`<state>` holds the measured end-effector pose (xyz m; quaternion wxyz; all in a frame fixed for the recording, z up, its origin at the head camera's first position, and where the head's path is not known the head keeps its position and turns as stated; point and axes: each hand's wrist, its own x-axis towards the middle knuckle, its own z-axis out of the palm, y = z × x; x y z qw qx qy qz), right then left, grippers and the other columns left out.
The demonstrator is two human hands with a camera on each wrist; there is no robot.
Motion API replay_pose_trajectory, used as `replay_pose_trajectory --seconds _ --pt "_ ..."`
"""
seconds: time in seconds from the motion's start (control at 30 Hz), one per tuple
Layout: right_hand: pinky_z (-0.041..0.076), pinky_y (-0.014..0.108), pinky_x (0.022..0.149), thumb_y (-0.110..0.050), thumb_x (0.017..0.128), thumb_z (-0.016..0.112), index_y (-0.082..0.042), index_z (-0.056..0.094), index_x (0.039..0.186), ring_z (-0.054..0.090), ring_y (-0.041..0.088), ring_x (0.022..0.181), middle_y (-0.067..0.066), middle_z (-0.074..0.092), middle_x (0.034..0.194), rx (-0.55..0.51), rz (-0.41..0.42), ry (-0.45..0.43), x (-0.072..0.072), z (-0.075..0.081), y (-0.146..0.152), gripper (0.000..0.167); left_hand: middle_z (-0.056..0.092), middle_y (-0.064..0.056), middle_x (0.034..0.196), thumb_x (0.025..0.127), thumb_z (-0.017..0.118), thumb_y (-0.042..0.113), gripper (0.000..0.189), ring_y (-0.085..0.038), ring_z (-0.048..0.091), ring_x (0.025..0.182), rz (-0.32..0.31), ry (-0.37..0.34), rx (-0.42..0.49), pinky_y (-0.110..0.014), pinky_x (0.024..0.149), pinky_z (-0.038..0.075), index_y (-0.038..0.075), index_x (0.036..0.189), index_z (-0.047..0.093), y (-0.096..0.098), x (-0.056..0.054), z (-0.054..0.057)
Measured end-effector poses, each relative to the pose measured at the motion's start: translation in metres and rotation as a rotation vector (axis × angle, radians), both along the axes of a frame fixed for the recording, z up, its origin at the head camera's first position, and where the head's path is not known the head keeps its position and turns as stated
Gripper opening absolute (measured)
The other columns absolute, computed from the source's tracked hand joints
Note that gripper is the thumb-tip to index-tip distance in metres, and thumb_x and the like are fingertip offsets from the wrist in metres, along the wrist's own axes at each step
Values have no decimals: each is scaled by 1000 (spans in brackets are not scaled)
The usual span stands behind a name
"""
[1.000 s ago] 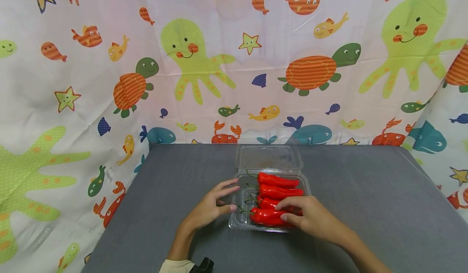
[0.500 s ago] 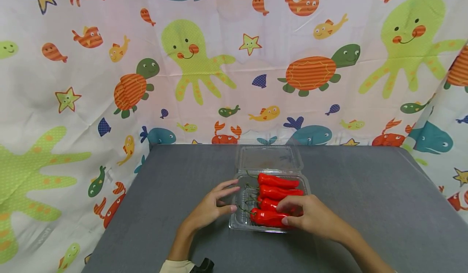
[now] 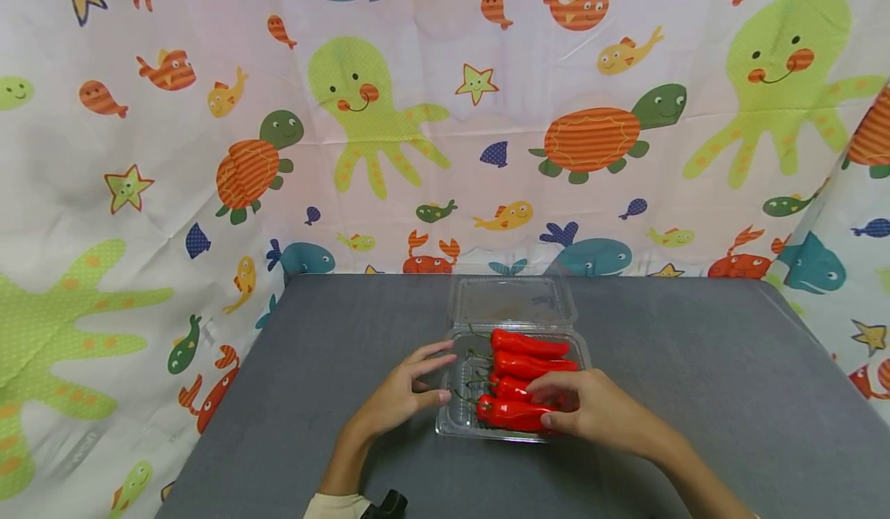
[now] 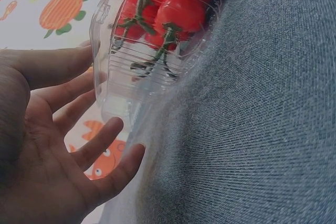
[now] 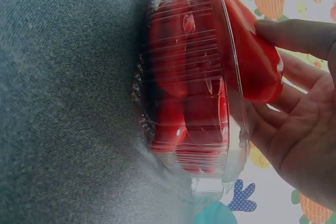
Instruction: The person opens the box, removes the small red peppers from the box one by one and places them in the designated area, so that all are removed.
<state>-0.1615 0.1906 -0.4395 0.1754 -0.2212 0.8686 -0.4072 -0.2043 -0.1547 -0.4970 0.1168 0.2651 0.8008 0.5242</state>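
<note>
A clear plastic clamshell container [image 3: 452, 425] lies open on the grey table, its hinged lid [image 3: 511, 300] folded back. Several red peppers [image 3: 531, 366] with green stems lie side by side in it. My right hand [image 3: 605, 415] pinches the tip end of the nearest red pepper [image 3: 511, 414] between thumb and fingers. That pepper [image 5: 247, 56] rests above the container rim in the right wrist view. At the left side, my left hand [image 3: 396, 395] has its fingers spread and loosely bent, with thumb and fingertips at the container's rim [image 4: 98, 51].
The grey table [image 3: 348, 310] extends around the container on both sides. Behind it hangs a curtain [image 3: 417, 171] printed with sea animals. A black strap piece [image 3: 389, 503] shows at my left wrist.
My right thumb and fingers have slid slightly right along the nearest pepper toward its tip. The left hand and the container stay where they were.
</note>
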Motion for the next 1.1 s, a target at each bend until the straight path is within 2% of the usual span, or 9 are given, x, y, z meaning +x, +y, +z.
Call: replay_pose_trajectory --seconds 0.27,0.7,1.1 --pt "57 25 78 -21 92 79 -16 73 125 65 22 103 -1 74 115 -14 -18 -3 2 0 2 34 37 -7 170 98 75 12 60 -35 36 154 2 4 7 -66 106 47 5 154 55 0 0 0" --pt "57 26 77 -22 90 80 -12 73 130 64 22 103 -2 74 114 13 -18 -37 1 5 7 42 38 -6 170 98 76 15 61 -34 37 154 4 17 -8 -65 105 48 6 154 55 0 1 1" --pt "58 29 79 -15 87 82 -14 71 130 62 25 105 3 71 118 -32 -11 -66 0 8 12 44 37 -8 170 98 74 9 59 -35 35 155 6 11 -8 -66 106 47 5 154 55 0 1 2"
